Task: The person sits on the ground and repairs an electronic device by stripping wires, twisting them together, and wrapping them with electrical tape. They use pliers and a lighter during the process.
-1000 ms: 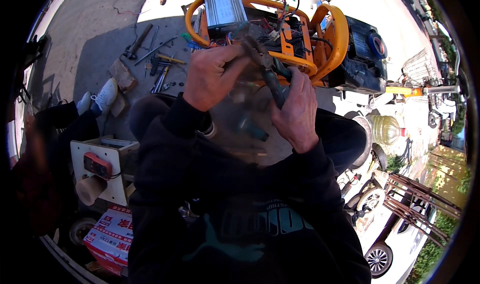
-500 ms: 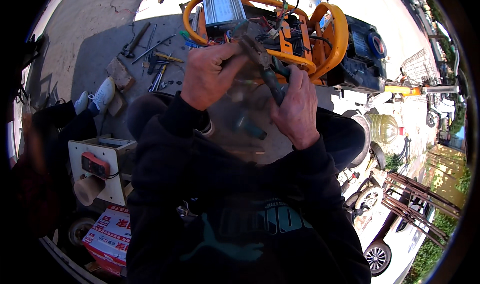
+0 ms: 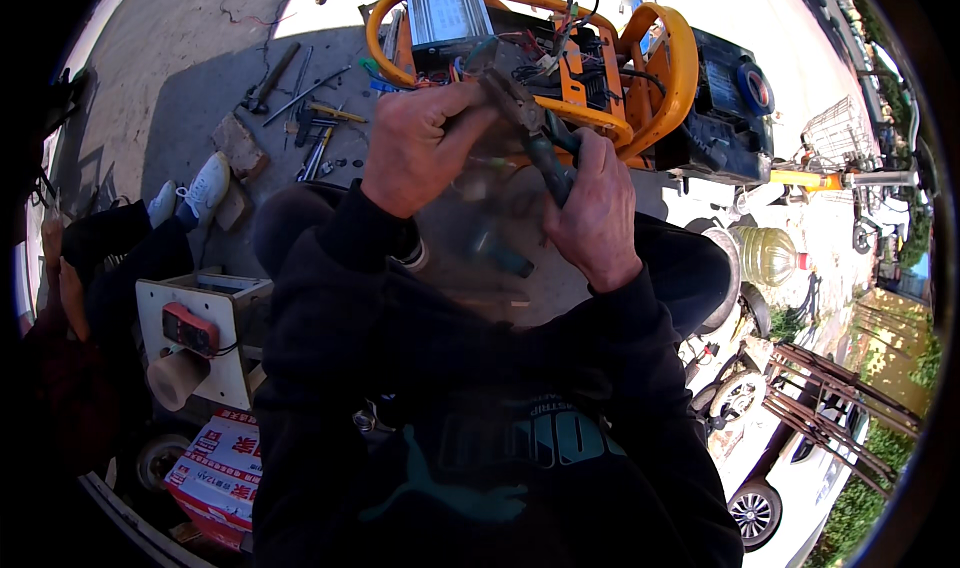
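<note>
My right hand (image 3: 597, 208) is wrapped round the dark green handles of a pair of pliers (image 3: 540, 143). The jaws point up and left, in front of an orange tubular frame (image 3: 612, 133). Close to the jaws, my left hand (image 3: 420, 148) is closed, thumb against fingers; what it pinches is too small or hidden to make out. Inside the frame lie a silver finned box (image 3: 446, 13) and loose wires (image 3: 545, 63). Below my hands, a blurred teal object (image 3: 503, 255) shows over the ground between my knees.
On the left ground lie a hammer (image 3: 270, 80), several long tools and a brick (image 3: 238, 146). A seated person's white shoe (image 3: 207, 188) is beside them. A wooden box with a red multimeter (image 3: 190, 329) stands at my left, a jug of yellowish liquid (image 3: 768, 255) at my right.
My hands and the pliers have barely moved; the right hand has shifted very slightly. At the far left, the other person's arms have come into clearer view.
</note>
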